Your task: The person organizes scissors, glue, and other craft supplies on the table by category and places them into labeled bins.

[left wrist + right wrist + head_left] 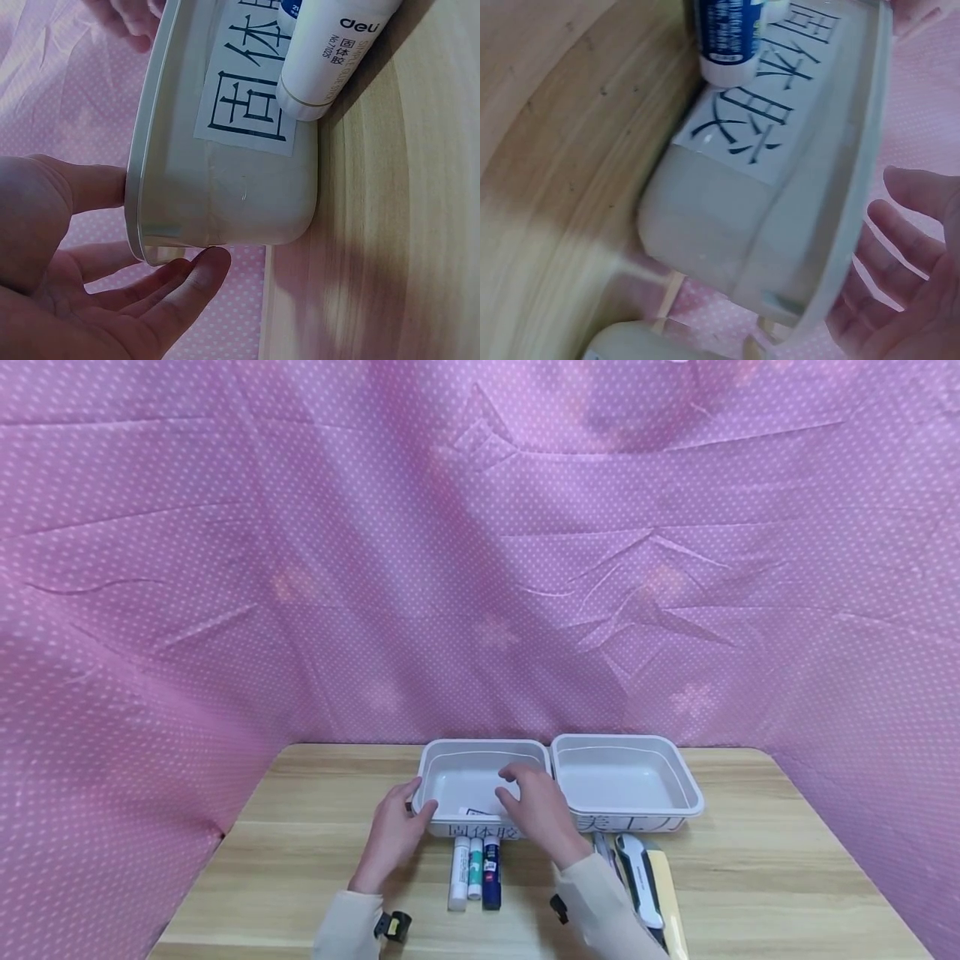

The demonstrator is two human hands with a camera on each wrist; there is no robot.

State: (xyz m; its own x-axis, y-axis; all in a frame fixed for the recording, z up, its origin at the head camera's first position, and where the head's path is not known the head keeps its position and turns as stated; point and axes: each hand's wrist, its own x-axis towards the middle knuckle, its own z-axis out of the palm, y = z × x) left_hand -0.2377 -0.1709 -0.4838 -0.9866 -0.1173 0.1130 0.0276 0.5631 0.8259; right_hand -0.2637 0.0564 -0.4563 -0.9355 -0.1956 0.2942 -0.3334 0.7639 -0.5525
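My left hand is at the left end of a pale plastic tray, its thumb over the rim and fingers against the outer side wall. In the left wrist view the thumb meets the rim. My right hand is over the same tray's right end, thumb and fingers apart with nothing between them. In front of the labelled wall lie a white glue stick, a green-and-white one and a dark blue one, side by side.
A second labelled tray stands close at the right. Before it lie a white-and-black utility knife, a yellow one and a slimmer grey one, partly behind the right arm. Pink dotted cloth hangs behind the wooden table.
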